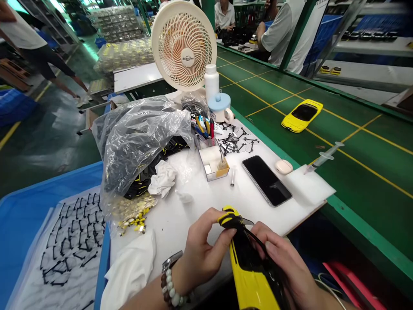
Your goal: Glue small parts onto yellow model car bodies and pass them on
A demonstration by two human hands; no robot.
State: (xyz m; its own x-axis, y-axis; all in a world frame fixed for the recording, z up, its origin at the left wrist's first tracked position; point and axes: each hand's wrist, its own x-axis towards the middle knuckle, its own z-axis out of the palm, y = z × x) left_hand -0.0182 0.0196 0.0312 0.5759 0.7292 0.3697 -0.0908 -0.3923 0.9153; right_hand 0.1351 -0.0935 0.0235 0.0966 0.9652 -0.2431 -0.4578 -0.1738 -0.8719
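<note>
Head view. I observe two bare hands at the near edge of a white work surface [206,200], both on a yellow toy car body [250,282] held tilted at lower centre. The left hand [204,247] has thumb and forefinger pinched on the black-and-yellow far end of the body; a watch [172,261] and a beaded bracelet [171,286] circle that wrist. The right hand [285,258] curls around the body's side, its thumb against a dark strip [258,242]; I cannot tell whether this strip is attached.

Beyond the hands I note a phone [267,181] lying flat, a pale case [284,166] just beside it, and a tilted syringe [324,157] with its tip at a white pad [298,193]. Farther back stands a clear box [213,175]. To the left, a plastic bag [138,129] covers dark parts, with small yellow pieces [138,221] near its mouth; a blue bin [21,219] holds rows of thin black parts [89,259]. A second car body [302,115] rests on the green surface [371,159] to the right. A fan [183,45] stands behind.
</note>
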